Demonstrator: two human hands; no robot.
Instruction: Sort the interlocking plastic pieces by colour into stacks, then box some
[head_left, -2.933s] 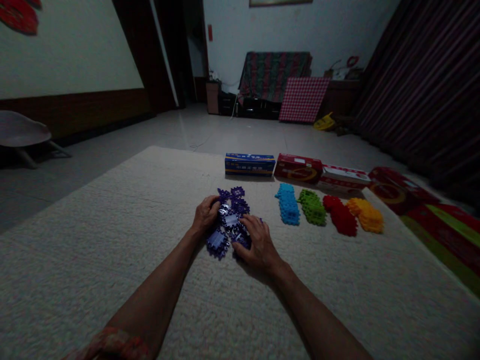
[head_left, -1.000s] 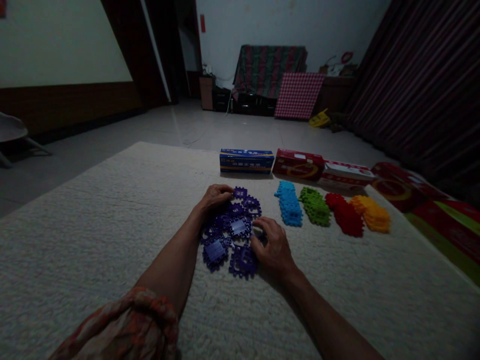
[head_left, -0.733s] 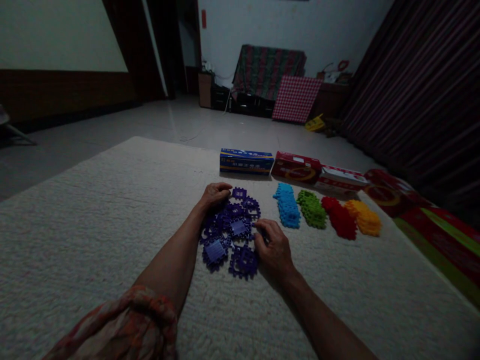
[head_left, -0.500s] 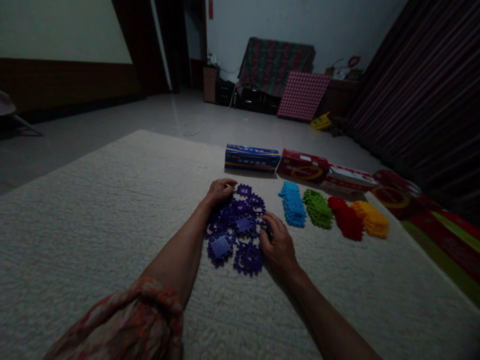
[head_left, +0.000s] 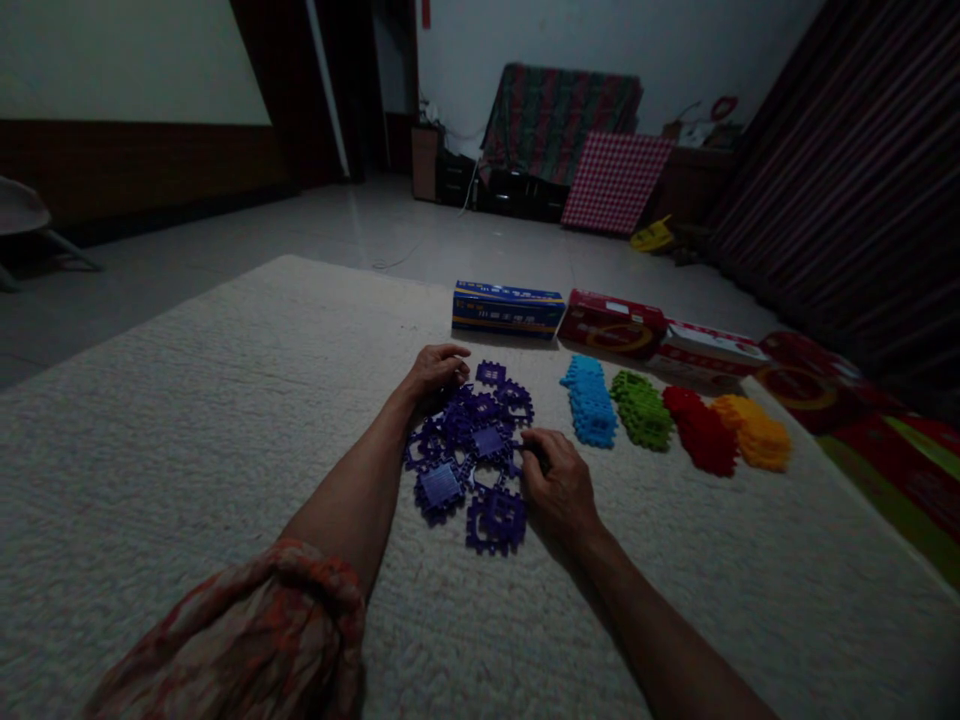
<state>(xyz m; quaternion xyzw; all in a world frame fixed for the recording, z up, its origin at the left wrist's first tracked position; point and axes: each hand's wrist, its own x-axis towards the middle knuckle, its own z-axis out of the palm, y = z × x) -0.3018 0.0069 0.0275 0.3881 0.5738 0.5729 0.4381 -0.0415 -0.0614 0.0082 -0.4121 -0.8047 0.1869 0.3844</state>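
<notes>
A loose heap of purple interlocking plastic building pieces [head_left: 487,440] lies on the pale quilted mat [head_left: 225,450] between my hands. They are flat squares with toothed edges, some with cut-out middles. My left hand [head_left: 436,370] rests at the heap's far left edge, fingers stretched forward and slightly bent, with nothing visible in them. At the right edge is my right hand [head_left: 561,488], its fingers curved and the thumb apart from the forefinger. Its fingertips reach the outer purple pieces; whether they press on one is hard to see.
To the right lie rows of blue pieces [head_left: 590,400], green pieces [head_left: 642,410], red pieces [head_left: 701,430] and yellow pieces [head_left: 754,432]. Behind them stand a blue box [head_left: 508,310], a red box [head_left: 611,322] and a red-and-white box [head_left: 709,350]. More red packages [head_left: 799,370] line the mat's right edge.
My left hand has shifted slightly outward at the far left edge of the heap, and some purple pieces there have spread a little. My right hand stays near the same place. The view has tilted slightly.
</notes>
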